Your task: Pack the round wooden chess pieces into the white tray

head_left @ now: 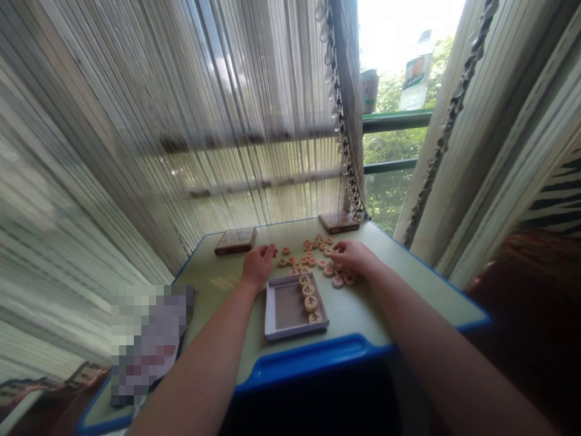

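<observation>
Round wooden Chinese chess pieces (311,261) with red or dark characters lie scattered in the middle of the table. My right hand (356,257) reaches in from the right, its fingertips closed at the edge of one Chinese chess piece (327,252). To the left of the scatter is my left hand (258,265), fingers curled together; what they hold, if anything, is hidden. An open shallow box (271,312) sits between my forearms. Along its right side runs a column of several pieces (310,303) with dark characters; the rest of its floor is bare.
The pale green table (213,284) has a raised blue edge (313,357) at the front. Two folded wooden boards (236,240) (339,222) rest near the back corners. A blurred-out flat item (158,345) lies at the left. String curtains (254,121) hang behind, before a window.
</observation>
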Tool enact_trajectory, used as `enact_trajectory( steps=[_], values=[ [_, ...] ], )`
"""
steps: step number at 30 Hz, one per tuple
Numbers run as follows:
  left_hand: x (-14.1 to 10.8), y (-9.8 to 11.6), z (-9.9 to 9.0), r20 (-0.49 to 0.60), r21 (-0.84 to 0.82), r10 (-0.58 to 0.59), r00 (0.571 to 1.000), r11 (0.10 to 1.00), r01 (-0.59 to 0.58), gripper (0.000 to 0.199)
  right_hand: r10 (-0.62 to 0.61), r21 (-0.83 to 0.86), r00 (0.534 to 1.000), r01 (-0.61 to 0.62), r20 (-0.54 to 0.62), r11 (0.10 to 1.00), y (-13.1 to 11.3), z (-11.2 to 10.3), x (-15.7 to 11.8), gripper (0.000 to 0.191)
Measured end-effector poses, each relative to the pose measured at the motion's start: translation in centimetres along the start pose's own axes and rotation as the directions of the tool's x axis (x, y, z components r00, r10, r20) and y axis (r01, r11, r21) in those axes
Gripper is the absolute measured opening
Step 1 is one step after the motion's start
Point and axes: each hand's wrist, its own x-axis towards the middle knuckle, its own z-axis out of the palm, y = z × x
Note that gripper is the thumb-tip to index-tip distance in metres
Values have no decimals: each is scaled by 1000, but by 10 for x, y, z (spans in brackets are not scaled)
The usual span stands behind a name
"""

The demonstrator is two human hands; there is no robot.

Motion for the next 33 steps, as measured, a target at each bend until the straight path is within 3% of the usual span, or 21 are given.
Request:
enact_trajectory(
  steps=[3, 8, 11, 13, 16, 19, 23, 27, 33],
  values=[
    [0, -3, 1, 5, 10, 22, 1000, 1000, -22, 43, -19, -1, 1000, 19, 13, 1000, 2, 2, 2, 28],
    [0, -7, 3, 0, 36, 43, 999, 998, -43, 43, -9, 3, 997, 9, -71, 1000, 3, -1, 0, 21],
    [-1, -2, 0, 10, 46, 81, 997, 996, -81, 42, -94, 52, 980, 105, -174, 993, -3, -5, -5, 22],
    [-5, 7, -4, 62, 20, 145, 987, 989, -147, 41, -234, 122, 938, 272, -257, 955, -11, -5, -10, 24],
    [-14, 25, -9, 240, -90, 273, 931, 962, -259, 39, -443, 205, 821, 533, -360, 821, -25, 0, -20, 26],
    [-21, 38, -10, 357, -130, 332, 873, 943, -305, 38, -564, 186, 727, 663, -392, 725, -38, 10, -28, 28],
    [-25, 42, -7, 410, -225, 322, 854, 942, -247, 33, -663, 170, 659, 743, -354, 648, -46, 20, -34, 25],
    [-26, 42, -5, 421, -274, 268, 867, 948, -160, 30, -694, 190, 651, 756, -308, 626, -46, 21, -35, 15],
    [-25, 43, -6, 439, -354, 198, 877, 935, -34, 32, -715, 179, 624, 779, -316, 601, -49, 19, -39, 19]
  ],
)
